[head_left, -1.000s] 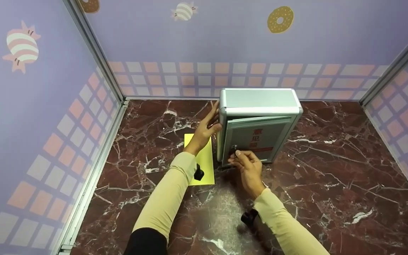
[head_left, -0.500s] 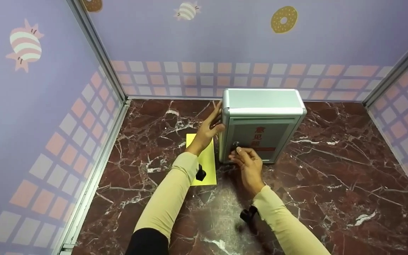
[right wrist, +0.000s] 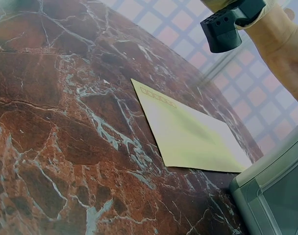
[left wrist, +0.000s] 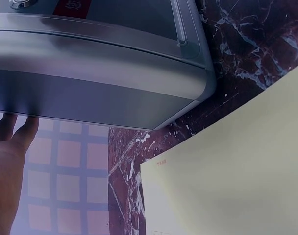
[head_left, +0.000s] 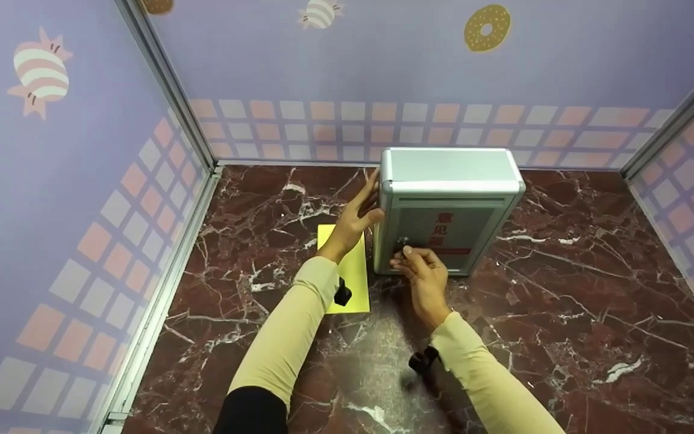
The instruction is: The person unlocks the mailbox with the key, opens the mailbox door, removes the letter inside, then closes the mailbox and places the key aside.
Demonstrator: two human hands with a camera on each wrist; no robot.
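A silver metal suggestion box (head_left: 452,166) with red lettering stands upright on the marbled surface, its front door flush with the frame. My left hand (head_left: 350,229) rests on the box's left side, fingers extended and thumb near the front edge. In the left wrist view, the left fingers (left wrist: 21,132) lie along the side panel. My right hand (head_left: 425,280) is at the round lock (head_left: 403,242) on the door's left. Thumb and forefinger pinch a small key there, mostly hidden by the fingers. Neither the right hand nor the key shows in the right wrist view.
A yellow envelope (head_left: 353,280) lies flat left of the box, partly under the left forearm. Behind the box rises a purple patterned wall (head_left: 383,60), with side walls left and right. Black wrist cameras hang beneath both sleeves.
The box door, ajar at its top a second ago, has swung in flush with the frame. The right hand keeps its pinch at the lock; the left hand stays on the side.
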